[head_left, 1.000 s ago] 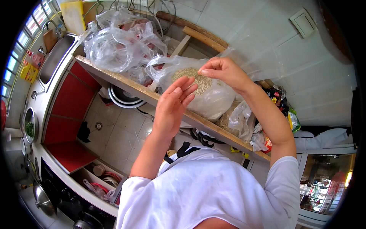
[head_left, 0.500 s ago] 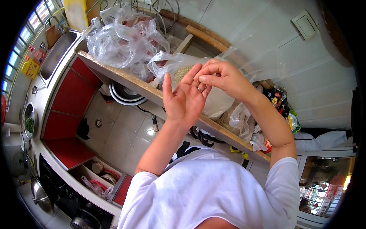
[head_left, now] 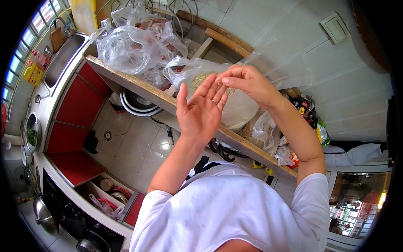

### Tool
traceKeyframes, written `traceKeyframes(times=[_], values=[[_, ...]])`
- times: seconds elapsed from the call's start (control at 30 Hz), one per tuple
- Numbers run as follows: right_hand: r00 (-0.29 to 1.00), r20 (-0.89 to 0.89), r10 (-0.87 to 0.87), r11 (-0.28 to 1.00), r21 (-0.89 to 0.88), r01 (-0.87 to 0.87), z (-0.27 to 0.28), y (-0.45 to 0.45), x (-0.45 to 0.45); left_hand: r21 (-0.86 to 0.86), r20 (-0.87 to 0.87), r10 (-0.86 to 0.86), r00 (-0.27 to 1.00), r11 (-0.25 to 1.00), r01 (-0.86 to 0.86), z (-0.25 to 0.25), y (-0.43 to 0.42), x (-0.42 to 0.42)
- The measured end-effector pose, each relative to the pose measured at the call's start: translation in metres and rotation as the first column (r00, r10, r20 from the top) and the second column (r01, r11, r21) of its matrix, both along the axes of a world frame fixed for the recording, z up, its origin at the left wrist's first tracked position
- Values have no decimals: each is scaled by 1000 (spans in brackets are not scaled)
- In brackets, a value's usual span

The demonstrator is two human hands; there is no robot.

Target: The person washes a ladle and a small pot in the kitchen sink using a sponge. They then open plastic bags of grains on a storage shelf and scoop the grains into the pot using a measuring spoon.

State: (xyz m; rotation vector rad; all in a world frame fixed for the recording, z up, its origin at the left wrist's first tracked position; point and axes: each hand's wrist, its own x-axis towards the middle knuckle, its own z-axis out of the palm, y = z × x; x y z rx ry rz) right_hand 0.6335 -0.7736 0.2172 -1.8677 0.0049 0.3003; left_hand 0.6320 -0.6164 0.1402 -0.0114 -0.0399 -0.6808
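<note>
My left hand (head_left: 201,110) is held palm up with its fingers stretched out and a ring on one finger. Above its fingertips, my right hand (head_left: 247,84) is closed in a pinch, thumb against forefinger. Whatever is between those fingertips is too small to make out. Just beyond both hands lies an open clear plastic bag (head_left: 241,110) with pale greenish-brown grains (head_left: 201,80) inside. It rests in a long wooden-edged drawer or shelf (head_left: 168,101), partly hidden by my hands.
Crumpled clear plastic bags (head_left: 134,50) fill the far left of the drawer. Colourful packets (head_left: 308,113) stand at its right end. Metal pots (head_left: 140,103) sit below. A sink (head_left: 65,59), a bowl of greens (head_left: 32,132) and a stove (head_left: 63,210) line the left counter.
My left hand has shifted slightly left and down, its fingers spreading a little. My right hand has stayed near its fingertips, still pinched. More of the grains now show.
</note>
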Motion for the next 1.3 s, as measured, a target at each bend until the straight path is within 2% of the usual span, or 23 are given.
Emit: traceKeyframes(times=[0.1,0.13,0.2,0.23,0.27,0.3,0.33,0.37,0.4,0.43,0.5,0.57,0.6,0.67,0.7,0.77,0.8,0.87,0.9,0.97,1.1,1.17,1.3], values=[[1000,-6,-5,1000,15,5,-3,-4,2,143,65,80,995,986,-89,4,7,-3],[1000,-8,-10,1000,-5,10,-5,-7,4,143,66,79,995,986,-88,3,9,-5],[1000,-11,-17,1000,-24,17,-5,-8,5,358,206,207,957,894,-270,1,15,-7],[999,-22,-37,998,-57,36,-3,-6,5,358,206,205,957,894,-268,-1,19,-7],[998,-33,-58,994,-90,54,-3,-5,6,493,488,221,844,728,-476,-6,24,-6],[998,-33,-60,994,-89,57,-4,-6,6,523,728,146,670,513,-680,-11,29,-3],[998,49,-47,982,-180,55,-7,-8,7,447,887,23,461,203,-871,-16,35,1],[991,128,-25,961,-270,59,-11,-10,8,449,887,21,462,203,-870,-16,39,2],[992,128,-25,961,-269,59,-15,-10,8,320,931,-185,315,-6,-948,-16,42,4],[985,166,-43,951,-296,92,-20,-11,9,129,893,-407,192,-177,-976,-16,44,5],[977,205,-59,940,-319,123,-24,-10,10,125,863,-462,202,-192,-973,-22,46,5],[982,180,62,925,-379,11,-26,-9,10,53,784,-596,171,-210,-976,-25,47,4],[982,179,62,926,-379,10,-25,-9,11,54,784,-597,172,-210,-976,-25,47,3],[975,72,208,803,-582,-129,-22,-8,15,37,734,-657,170,-211,-977,-26,46,1],[976,71,208,803,-582,-129,-24,-10,15,38,734,-657,170,-211,-977,-27,45,1],[904,244,352,572,-820,-1,-32,-15,15,55,717,-668,198,-229,-972,-28,45,1],[903,242,353,571,-821,-3,-31,-15,15,56,717,-668,200,-230,-972,-28,45,2],[938,254,237,665,-746,34,-29,-15,16,63,718,-664,209,-238,-969,-29,47,3],[938,252,237,666,-745,32,-30,-15,16,64,717,-665,211,-238,-969,-29,46,4],[926,249,284,574,-818,44,-31,-17,16,45,765,-598,239,-320,-946,-29,43,9],[919,238,315,583,-812,10,-36,-14,17,15,822,-529,214,-355,-935,-22,35,32],[918,246,312,573,-819,25,-33,-8,14,-83,794,-596,124,-307,-948,-19,27,46],[930,209,303,573,-820,-2,-29,-4,14,-129,723,-687,73,-239,-962,-19,16,61]])
